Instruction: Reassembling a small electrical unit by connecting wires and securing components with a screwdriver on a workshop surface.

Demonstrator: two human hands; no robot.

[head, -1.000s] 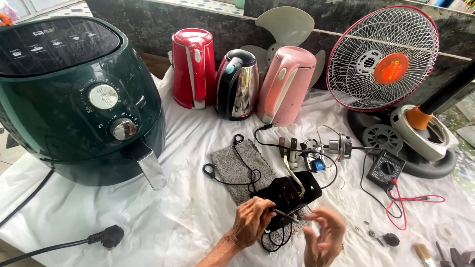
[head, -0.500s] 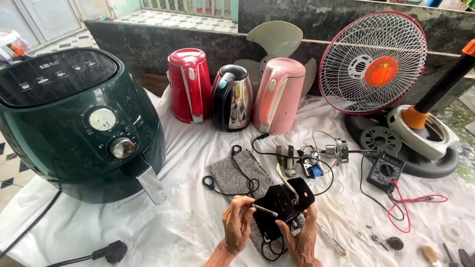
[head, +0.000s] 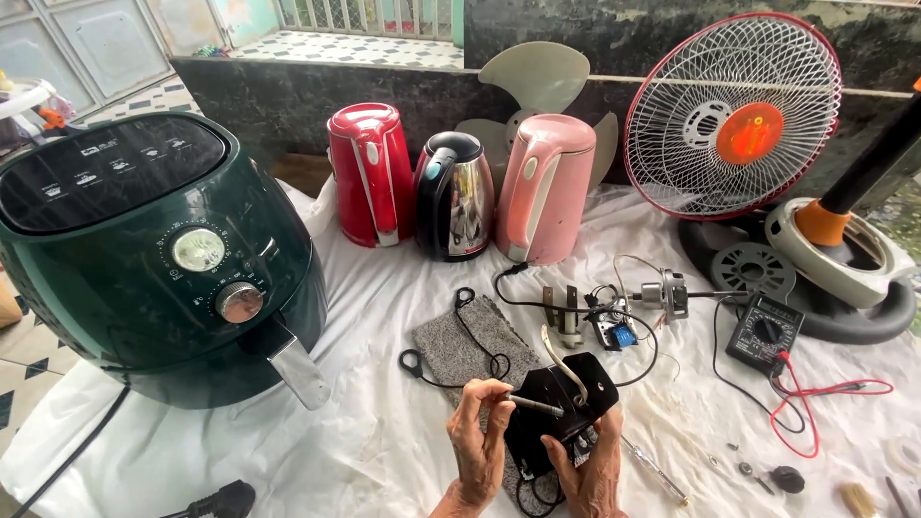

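My left hand [head: 478,443] grips a thin metal tool [head: 533,404], a screwdriver by its look, with the tip against a black plastic part [head: 561,403]. My right hand [head: 587,470] supports that black part from below, fingers curled under it. A pale cable [head: 566,360] curves up out of the part. The part hangs just above a grey cloth [head: 475,345] with a black cord [head: 460,331] lying across it. Both hands are at the bottom middle of the view.
A dark green air fryer [head: 158,249] stands at the left. Red [head: 367,173], steel [head: 454,197] and pink [head: 542,187] kettles line the back. A fan grille [head: 734,115], fan base [head: 835,259], small motor [head: 662,293], multimeter [head: 763,331] with red leads and loose screws lie right.
My hands have come together on the black part, and the tool now rests against it. The camera has tilted up and nearer, so the back wall shows more.
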